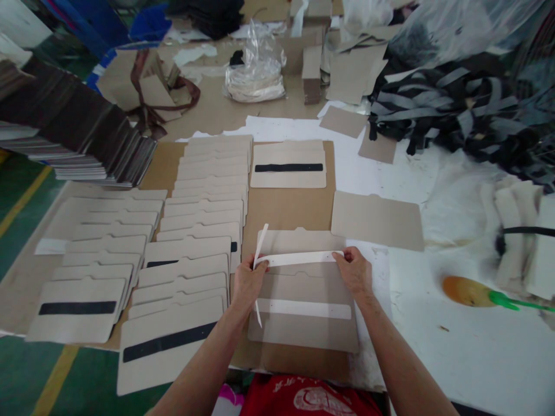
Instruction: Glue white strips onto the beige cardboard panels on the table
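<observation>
A narrow white strip (301,258) is stretched between my hands, just over beige cardboard panels. My left hand (248,284) pinches its left end and also has a second thin white strip (261,240) standing up between the fingers. My right hand (354,271) pinches the right end between thumb and fingers. Nearest me, a beige panel (299,334) bears another white strip (307,309) lying across it. Behind it a similar panel (299,237), with a small tab on its top edge, is partly covered by the strip and the front panel.
Overlapping panels (186,248) with black bands lie left of my hands, beside another row (104,254). A banded panel (288,153) lies ahead, a plain one (377,222) to the right. An orange-headed, green-handled tool (468,290) and black-and-grey strips (451,98) are farther right.
</observation>
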Demonstrator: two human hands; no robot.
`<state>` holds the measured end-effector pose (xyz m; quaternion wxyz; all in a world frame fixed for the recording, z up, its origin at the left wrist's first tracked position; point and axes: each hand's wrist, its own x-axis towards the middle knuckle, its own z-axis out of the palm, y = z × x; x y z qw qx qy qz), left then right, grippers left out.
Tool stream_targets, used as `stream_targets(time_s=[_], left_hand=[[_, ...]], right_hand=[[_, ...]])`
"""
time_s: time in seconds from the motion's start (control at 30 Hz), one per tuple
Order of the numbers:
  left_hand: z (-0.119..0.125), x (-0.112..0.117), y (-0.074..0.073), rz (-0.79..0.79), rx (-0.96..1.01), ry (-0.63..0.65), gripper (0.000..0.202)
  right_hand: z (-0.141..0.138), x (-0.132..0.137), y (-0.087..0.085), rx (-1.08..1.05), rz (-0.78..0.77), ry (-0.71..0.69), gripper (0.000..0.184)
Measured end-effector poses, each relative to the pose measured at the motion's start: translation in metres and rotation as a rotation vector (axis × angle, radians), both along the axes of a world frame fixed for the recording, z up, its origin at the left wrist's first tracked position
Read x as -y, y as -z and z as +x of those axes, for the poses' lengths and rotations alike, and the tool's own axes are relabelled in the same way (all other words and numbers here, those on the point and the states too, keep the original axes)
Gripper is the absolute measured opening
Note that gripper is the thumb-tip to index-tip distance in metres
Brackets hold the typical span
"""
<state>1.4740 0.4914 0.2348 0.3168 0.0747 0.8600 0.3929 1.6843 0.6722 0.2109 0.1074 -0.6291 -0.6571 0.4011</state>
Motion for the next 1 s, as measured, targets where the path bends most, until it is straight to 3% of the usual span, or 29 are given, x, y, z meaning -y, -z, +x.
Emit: stream_targets(time_s=[0.2,0.3,0.47,0.57,0.73,1.0], left_hand=[[0.002,-0.001,0.002,0.057,0.011,-0.022,0.037],[0.006,0.004,-0.009,0.105,0.032,-0.013,0.031],[0.013,0.019,-0.031,0.16,0.022,0.121,0.02],[0.011,0.021,-0.035,0.134,-0.002,0.141,0.017],[-0.001,0.009,-0.024,-0.02,-0.001,0.063,0.015],[-0.015,-0.011,0.002,-0.187,-0.13,0.099,0.01]], right_hand=[[-0.001,0.003,0.003,0.053,0.014,-0.026,0.028],[0.0,0.005,0.006,0.076,0.055,-0.048,0.03],[0.001,0.005,0.012,0.053,0.256,-0.054,0.039],[0.002,0.005,0.013,0.063,0.268,-0.044,0.043],[0.003,0.005,0.015,0.086,0.27,-0.077,0.042],[0.003,0.004,0.014,0.098,0.273,-0.087,0.043]])
